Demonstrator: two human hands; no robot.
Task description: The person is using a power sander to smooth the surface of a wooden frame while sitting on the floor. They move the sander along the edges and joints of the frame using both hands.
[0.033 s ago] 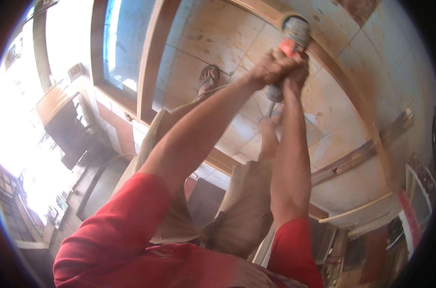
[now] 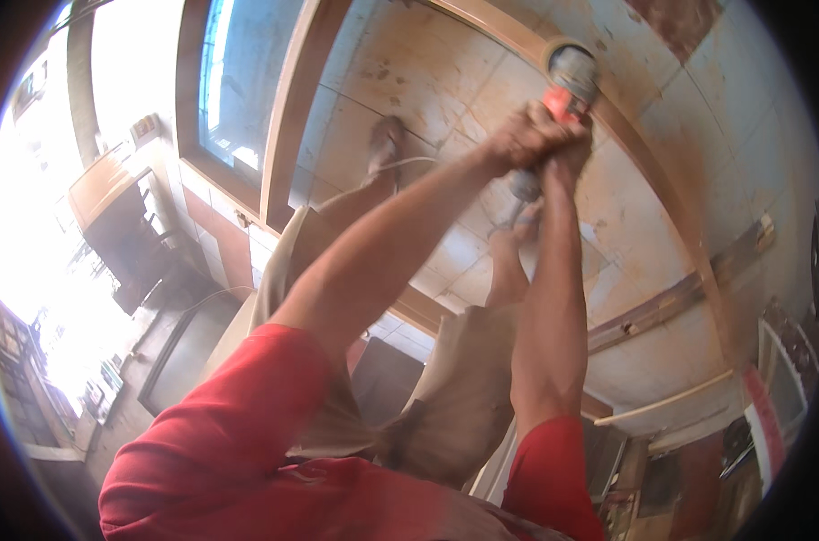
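Observation:
Both my hands are wrapped round a grey and red angle grinder (image 2: 566,101) with a round disc at its far end. My left hand (image 2: 524,137) closes over the body from the left. On the right side, my right hand (image 2: 567,155) is shut on it further back, partly overlapped by the left. The disc end rests at or just over a long wooden bar (image 2: 648,153) of a large frame, which looks curved in this view; exact contact cannot be made out. Behind the hands a dark rear part of the grinder shows.
My feet (image 2: 387,135) are on the stained tiled floor (image 2: 427,72) inside the frame. A wooden crosspiece (image 2: 290,117) and a bluish glass panel (image 2: 247,81) lie left. At right are a dark plank (image 2: 648,317) and a thin stick (image 2: 666,397). A wooden cabinet (image 2: 112,194) stands far left.
The grinder and both hands have shifted slightly right and nearer along the wooden bar. Both hands keep their grip.

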